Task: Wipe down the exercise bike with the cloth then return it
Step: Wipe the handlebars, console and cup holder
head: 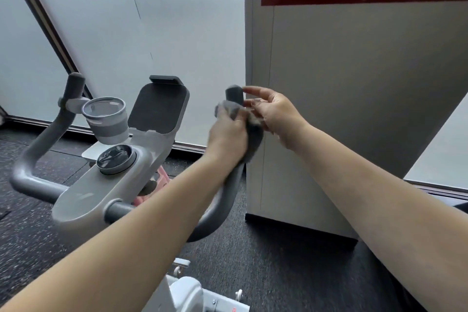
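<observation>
The exercise bike (106, 185) fills the lower left: a light grey console with grey curved handlebars. Its right handlebar (234, 94) rises to a dark tip at centre. My left hand (228, 137) is wrapped around that bar with the grey cloth (253, 134) bunched in its grip. My right hand (273, 111) sits just right of the bar tip, fingers spread, its lower fingers touching the cloth's edge. The left handlebar (73, 83) stands bare at the left.
On the console are a grey cup holder (106, 119), a dark tablet rest (158, 106) and a round knob (115, 159). A beige cabinet (354, 109) stands close to the right of the bar. Frosted glass panels (152, 20) lie behind; dark speckled floor (278, 261) below.
</observation>
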### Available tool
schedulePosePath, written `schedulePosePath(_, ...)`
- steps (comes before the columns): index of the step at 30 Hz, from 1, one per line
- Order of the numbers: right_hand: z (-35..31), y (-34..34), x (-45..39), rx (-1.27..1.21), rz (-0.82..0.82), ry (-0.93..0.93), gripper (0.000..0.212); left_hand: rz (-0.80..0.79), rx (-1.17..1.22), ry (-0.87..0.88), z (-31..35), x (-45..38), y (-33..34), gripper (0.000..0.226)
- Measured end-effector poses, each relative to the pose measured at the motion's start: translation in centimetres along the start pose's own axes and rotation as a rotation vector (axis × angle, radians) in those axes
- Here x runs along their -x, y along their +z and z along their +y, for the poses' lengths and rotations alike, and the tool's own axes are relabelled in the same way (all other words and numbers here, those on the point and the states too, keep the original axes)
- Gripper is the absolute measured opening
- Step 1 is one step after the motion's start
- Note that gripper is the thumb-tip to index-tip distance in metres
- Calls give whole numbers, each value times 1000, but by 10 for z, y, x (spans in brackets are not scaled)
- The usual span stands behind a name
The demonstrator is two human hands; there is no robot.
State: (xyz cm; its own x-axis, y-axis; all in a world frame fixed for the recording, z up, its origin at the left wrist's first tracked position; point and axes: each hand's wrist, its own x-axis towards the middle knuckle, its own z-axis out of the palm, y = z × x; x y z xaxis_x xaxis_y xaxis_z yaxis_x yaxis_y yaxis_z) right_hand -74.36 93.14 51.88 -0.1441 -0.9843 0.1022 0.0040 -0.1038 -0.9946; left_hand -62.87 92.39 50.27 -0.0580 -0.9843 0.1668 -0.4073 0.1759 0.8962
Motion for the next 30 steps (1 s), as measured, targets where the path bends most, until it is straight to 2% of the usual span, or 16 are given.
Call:
schedulePosePath(1,-1,2,-1,-11,7,-3,32,1,26,-53,6,-3,10,51)
schedulePosePath(3,-1,2,-1,-23,3,1,31,111,42,-112,16,-8,23,57)
schedulePosePath(5,2,-1,0,-42,-12,8,32,166,-29,-75,16,-7,24,56)
schedulePosePath(9,4,-2,3,-46,-39,7,33,154,-136,66,10,0,8,32)
schedulePosePath(11,3,0,6,-31,-44,-1,34,125,-189,81,9,3,-1,24)
schedulePosePath(14,2,2,9,-33,-47,-10,35,-31,-298,-35,0,25,-16,25)
schedulePosePath(17,5,2,10,-67,-53,-13,36,-257,-620,9,-20,49,-40,24)
schedulePosePath(19,8,3,12,-73,-65,-9,38,-335,-726,37,-27,53,-56,21)
schedulePosePath(20,9,4,13,-66,-71,-7,40,-323,-686,39,-26,52,-62,22)
schedulePosePath(23,16,8,19,-51,-85,9,43,-139,-474,32,-7,43,-52,30)
schedulePosePath(25,19,9,23,-50,-60,20,43,-110,-385,43,5,38,-25,23)
schedulePosePath(26,19,8,25,-39,-36,26,41,-115,-398,27,6,37,-10,27)
schedulePosePath(28,19,5,29,-16,-6,51,38,-104,-483,-50,4,41,11,67)
schedulePosePath(30,18,2,34,-8,-9,63,35,-82,-525,-64,-4,45,15,70)
